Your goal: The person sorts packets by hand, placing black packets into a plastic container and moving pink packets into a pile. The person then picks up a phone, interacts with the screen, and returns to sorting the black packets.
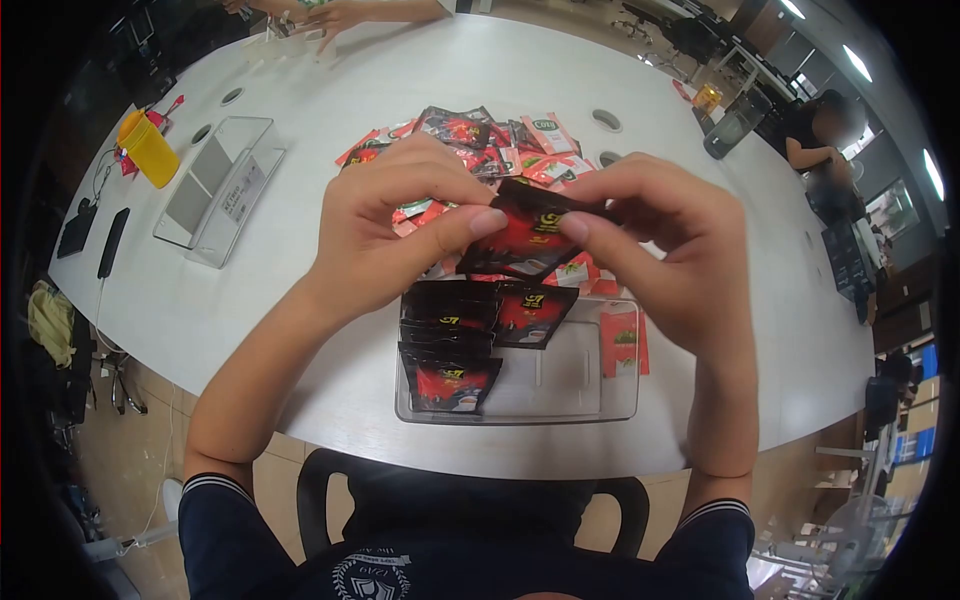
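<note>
Between my two hands is a black and red G7 coffee sachet (520, 240), held above the far edge of a clear plastic box. My left hand (405, 215) pinches its left upper side with thumb and finger. On the other side, my right hand (665, 235) grips the right upper corner. Below, the clear box (625, 405) holds a row of similar coffee sachets (452, 385) along its left part and another sachet (535, 315) at the back middle. A heap of mixed red and black sachets (470, 130) lies behind my hands, partly hidden by them.
Red sachets (625, 345) lie at the box's right side. A clear divided holder (215, 200) and a yellow cup (150, 155) stand on the left. Another person's hands (335, 18) work at the far edge. A dark tumbler (735, 125) stands far right; a person (820, 135) sits beyond.
</note>
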The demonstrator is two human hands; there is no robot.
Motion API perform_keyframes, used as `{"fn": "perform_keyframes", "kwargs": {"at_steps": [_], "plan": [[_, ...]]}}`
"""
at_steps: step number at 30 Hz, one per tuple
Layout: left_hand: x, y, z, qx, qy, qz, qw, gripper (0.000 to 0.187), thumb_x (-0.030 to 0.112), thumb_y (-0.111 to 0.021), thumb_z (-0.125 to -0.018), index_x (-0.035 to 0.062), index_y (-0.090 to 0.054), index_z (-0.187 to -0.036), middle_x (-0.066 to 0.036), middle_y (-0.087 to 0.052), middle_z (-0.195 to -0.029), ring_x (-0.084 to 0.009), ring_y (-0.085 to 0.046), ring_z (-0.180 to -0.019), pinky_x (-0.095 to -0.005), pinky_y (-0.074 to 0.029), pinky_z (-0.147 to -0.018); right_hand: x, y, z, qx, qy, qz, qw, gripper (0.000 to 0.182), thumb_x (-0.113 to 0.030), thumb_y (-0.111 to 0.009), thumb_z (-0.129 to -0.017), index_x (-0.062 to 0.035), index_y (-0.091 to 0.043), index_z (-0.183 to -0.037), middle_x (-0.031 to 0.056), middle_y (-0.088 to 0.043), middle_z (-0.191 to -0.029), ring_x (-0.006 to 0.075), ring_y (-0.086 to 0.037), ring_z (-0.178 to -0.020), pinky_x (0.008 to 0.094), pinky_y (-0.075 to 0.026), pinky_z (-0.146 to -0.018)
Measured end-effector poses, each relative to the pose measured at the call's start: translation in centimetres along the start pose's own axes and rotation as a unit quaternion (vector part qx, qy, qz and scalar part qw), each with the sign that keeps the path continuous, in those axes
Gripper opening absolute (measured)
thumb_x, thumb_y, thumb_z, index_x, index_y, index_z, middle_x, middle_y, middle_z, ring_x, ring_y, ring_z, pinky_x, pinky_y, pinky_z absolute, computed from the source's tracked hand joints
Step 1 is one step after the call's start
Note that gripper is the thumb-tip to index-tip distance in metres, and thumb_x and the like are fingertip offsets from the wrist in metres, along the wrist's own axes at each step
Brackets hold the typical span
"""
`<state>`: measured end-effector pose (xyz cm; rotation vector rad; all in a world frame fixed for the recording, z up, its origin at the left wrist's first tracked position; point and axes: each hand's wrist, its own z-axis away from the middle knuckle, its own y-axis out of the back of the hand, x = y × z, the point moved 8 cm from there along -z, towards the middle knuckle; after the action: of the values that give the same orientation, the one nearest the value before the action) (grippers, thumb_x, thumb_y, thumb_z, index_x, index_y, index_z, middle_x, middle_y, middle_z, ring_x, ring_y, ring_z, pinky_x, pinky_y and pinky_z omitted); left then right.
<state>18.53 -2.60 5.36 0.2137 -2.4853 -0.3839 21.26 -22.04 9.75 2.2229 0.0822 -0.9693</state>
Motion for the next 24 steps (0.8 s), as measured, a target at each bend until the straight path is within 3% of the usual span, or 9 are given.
{"fn": "perform_keyframes", "kwargs": {"at_steps": [3, 5, 7, 9, 14, 17, 18, 21, 24], "plan": [[1.0, 0.2, -0.4, -0.008, -0.027, 0.021, 0.999, 0.020, 0.012, -0.075, -0.096, -0.0009, -0.077, -0.112, -0.010, -0.076, -0.103, -0.0158, -0.067, -0.094, -0.0317, -0.052, -0.087, -0.2, 2.0, 0.3, 0.024, -0.093, -0.068, 0.993, 0.017, 0.004, -0.076, -0.093, 0.0052, -0.073, -0.109, 0.0083, -0.073, -0.088, 0.0104, -0.069, -0.070, 0.0232, -0.056, -0.062], [0.3, 0.3, -0.3, 0.018, 0.012, 0.089, 0.996, 0.025, 0.016, -0.071, -0.101, -0.0023, -0.075, -0.117, -0.011, -0.076, -0.108, -0.0159, -0.068, -0.100, -0.0325, -0.053, -0.092, -0.4, 4.5, 0.4, 0.069, -0.059, -0.066, 0.994, 0.015, 0.004, -0.075, -0.093, 0.0059, -0.071, -0.107, 0.0101, -0.074, -0.083, 0.0112, -0.066, -0.060, 0.0241, -0.056, -0.054], [-1.5, 0.5, 0.3, 0.072, 0.089, 0.193, 0.975, 0.029, 0.019, -0.065, -0.105, -0.0038, -0.073, -0.121, -0.012, -0.076, -0.113, -0.0161, -0.069, -0.107, -0.0335, -0.053, -0.098, 0.0, 5.1, 0.8, -0.007, -0.109, -0.104, 0.989, 0.012, 0.002, -0.075, -0.093, 0.0062, -0.069, -0.103, 0.0103, -0.074, -0.084, 0.0117, -0.071, -0.065, 0.0235, -0.057, -0.054], [-2.4, 1.1, 0.4, 0.063, 0.123, 0.152, 0.979, 0.032, 0.022, -0.062, -0.107, -0.0044, -0.071, -0.122, -0.013, -0.075, -0.117, -0.0168, -0.069, -0.112, -0.0347, -0.053, -0.103, 0.7, 4.2, 1.6, -0.106, -0.193, -0.128, 0.967, 0.013, 0.001, -0.077, -0.094, 0.0066, -0.069, -0.102, 0.0077, -0.074, -0.081, 0.0115, -0.074, -0.067, 0.0221, -0.058, -0.057], [-3.4, 1.4, 0.6, 0.083, 0.135, 0.123, 0.980, 0.031, 0.022, -0.061, -0.108, -0.0041, -0.072, -0.119, -0.012, -0.075, -0.117, -0.0174, -0.070, -0.111, -0.0346, -0.054, -0.102, 2.6, -0.4, 2.1, -0.229, -0.256, 0.014, 0.939, 0.009, 0.002, -0.072, -0.097, 0.0003, -0.064, -0.093, 0.0029, -0.070, -0.087, 0.0117, -0.075, -0.069, 0.0216, -0.058, -0.058], [-3.7, 1.5, 0.7, 0.081, 0.146, 0.122, 0.978, 0.031, 0.023, -0.060, -0.108, -0.0037, -0.072, -0.118, -0.012, -0.075, -0.116, -0.0175, -0.070, -0.111, -0.0349, -0.054, -0.102, 2.8, -2.5, 2.1, -0.253, -0.232, 0.067, 0.937, 0.014, 0.002, -0.073, -0.095, 0.0004, -0.060, -0.089, 0.0046, -0.066, -0.082, 0.0138, -0.076, -0.069, 0.0251, -0.056, -0.057], [-3.8, 1.5, 0.7, 0.082, 0.148, 0.120, 0.978, 0.031, 0.023, -0.060, -0.108, -0.0036, -0.072, -0.118, -0.012, -0.075, -0.116, -0.0174, -0.069, -0.110, -0.0349, -0.054, -0.102, 2.7, -2.9, 2.2, -0.249, -0.260, 0.069, 0.930, 0.020, 0.000, -0.075, -0.091, -0.0012, -0.056, -0.086, 0.0076, -0.063, -0.077, 0.0196, -0.073, -0.067, 0.0322, -0.054, -0.058], [-4.2, 1.7, 0.7, 0.085, 0.152, 0.111, 0.978, 0.031, 0.023, -0.060, -0.108, -0.0033, -0.073, -0.117, -0.011, -0.075, -0.115, -0.0170, -0.069, -0.110, -0.0347, -0.053, -0.102, 1.8, -4.3, 2.4, -0.218, -0.060, 0.170, 0.959, 0.012, -0.003, -0.067, -0.090, -0.0012, -0.055, -0.087, 0.0152, -0.063, -0.083, 0.0338, -0.066, -0.082, 0.0451, -0.053, -0.072], [-4.3, 1.9, 0.7, 0.085, 0.152, 0.102, 0.979, 0.030, 0.023, -0.061, -0.107, -0.0032, -0.073, -0.117, -0.011, -0.075, -0.114, -0.0166, -0.069, -0.110, -0.0343, -0.053, -0.102, 1.9, -4.6, 2.7, -0.214, -0.062, 0.195, 0.955, 0.014, -0.005, -0.068, -0.089, -0.0023, -0.054, -0.091, 0.0159, -0.059, -0.090, 0.0381, -0.061, -0.094, 0.0486, -0.050, -0.080]]}}
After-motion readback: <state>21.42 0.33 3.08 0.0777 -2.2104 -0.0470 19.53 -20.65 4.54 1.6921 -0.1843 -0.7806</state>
